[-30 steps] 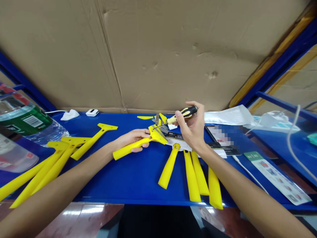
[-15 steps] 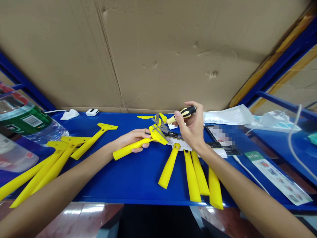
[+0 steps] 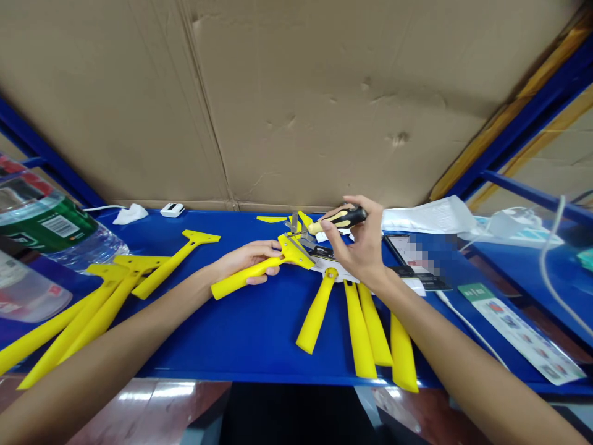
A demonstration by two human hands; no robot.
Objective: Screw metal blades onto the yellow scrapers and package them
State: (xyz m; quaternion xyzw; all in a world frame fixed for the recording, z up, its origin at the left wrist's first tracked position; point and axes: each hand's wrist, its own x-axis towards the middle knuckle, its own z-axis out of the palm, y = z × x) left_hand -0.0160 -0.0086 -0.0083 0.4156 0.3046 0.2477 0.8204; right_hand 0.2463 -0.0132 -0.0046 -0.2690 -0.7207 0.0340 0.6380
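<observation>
My left hand [image 3: 252,261] is closed around a yellow scraper [image 3: 243,278], its wide head turned up and to the right. A metal strip lies across that head, with screws beside it. In my right hand [image 3: 365,247] is a screwdriver [image 3: 343,219] with a black and cream handle, held nearly level. Its thin shaft points left toward the far side of the scraper head; whether the tip touches cannot be made out. Behind the head lie small yellow pieces [image 3: 271,219] and metal blades. A loose yellow handle [image 3: 315,312] lies just in front of my right hand.
More yellow handles [image 3: 360,334] lie at the front right. Several yellow scrapers [image 3: 104,296] are at left, near a large water bottle [image 3: 60,225]. A phone [image 3: 407,250], a printed card [image 3: 521,334] and white packets [image 3: 426,215] occupy the right. Cardboard [image 3: 296,105] stands behind the blue table [image 3: 222,358].
The screwdriver has tipped flatter, its handle lower and its shaft off the near screw toward the head's far edge. My right hand dropped slightly. My left hand and the scraper stay nearly still.
</observation>
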